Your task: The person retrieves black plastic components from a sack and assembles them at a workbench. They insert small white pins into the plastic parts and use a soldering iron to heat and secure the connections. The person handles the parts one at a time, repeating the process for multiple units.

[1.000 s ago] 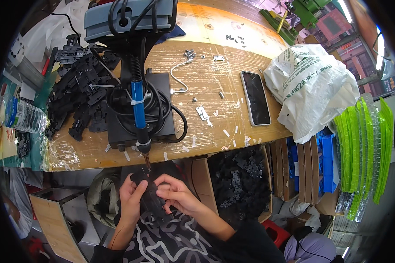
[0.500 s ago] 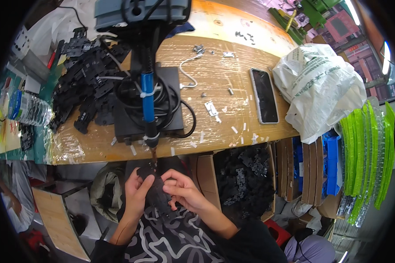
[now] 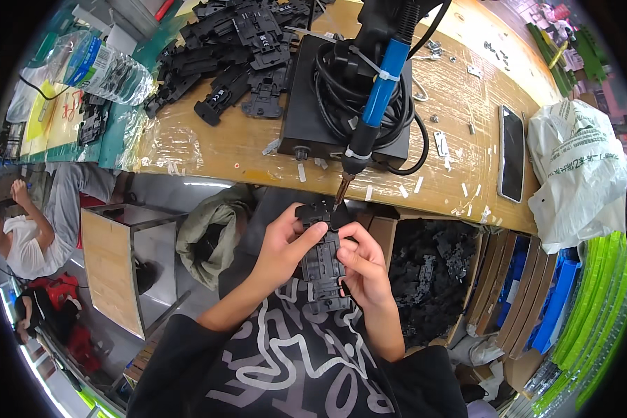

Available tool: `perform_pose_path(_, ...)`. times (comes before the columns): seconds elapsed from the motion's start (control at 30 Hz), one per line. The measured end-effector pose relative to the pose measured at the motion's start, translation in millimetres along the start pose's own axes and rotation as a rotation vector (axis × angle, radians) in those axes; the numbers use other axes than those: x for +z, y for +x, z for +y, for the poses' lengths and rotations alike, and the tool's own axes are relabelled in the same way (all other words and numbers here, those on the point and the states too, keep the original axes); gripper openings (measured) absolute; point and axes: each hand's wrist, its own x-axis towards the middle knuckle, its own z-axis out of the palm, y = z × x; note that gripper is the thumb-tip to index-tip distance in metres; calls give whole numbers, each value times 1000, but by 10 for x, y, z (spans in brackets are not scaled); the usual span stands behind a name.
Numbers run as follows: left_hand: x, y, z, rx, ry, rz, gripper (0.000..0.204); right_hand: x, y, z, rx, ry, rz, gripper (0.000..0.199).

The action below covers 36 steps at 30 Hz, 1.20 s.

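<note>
A long black moulded plastic part is held in front of my chest, its upper end just under the tip of a soldering iron. My left hand grips the part's upper left side, thumb laid across its face. My right hand has its fingers curled and pinched against the part's right edge; its fingertips are partly hidden. Above hangs the blue-handled soldering iron, pointing down, its copper-coloured tip at or very near the part's top. Whether they touch I cannot tell.
A black box with coiled cable stands on the table behind the iron. Similar black parts are heaped at the back left; more fill a carton on the right. A phone and white bag lie farther right. Someone sits at left.
My view has swung left, so the table and iron appear farther right. The black part now shows its ribbed face more plainly between my hands, still beneath the iron's tip.
</note>
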Motion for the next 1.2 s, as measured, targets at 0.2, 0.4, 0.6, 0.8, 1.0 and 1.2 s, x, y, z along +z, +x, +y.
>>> perform_pose_path(0.2,20,7,35,-21,46,-56,18,-20,-32,-5,-22,-14,4,18)
perform_pose_path(0.4,24,-15,59,-34,69,-86,20,-18,-81,3,-36,-27,7,18)
perform_pose_path(0.6,20,-20,67,-13,100,-94,20,12,-92,-11,-52,-32,-3,18)
perform_pose_path(0.8,44,-41,87,-5,110,-96,21,12,-120,-22,-52,-30,3,18)
perform_pose_path(1.0,52,-33,110,-15,114,-96,21,19,-125,-24,-63,-31,12,18)
perform_pose_path(1.2,79,-42,115,17,142,-75,21,8,-114,-16,-59,-16,18,17)
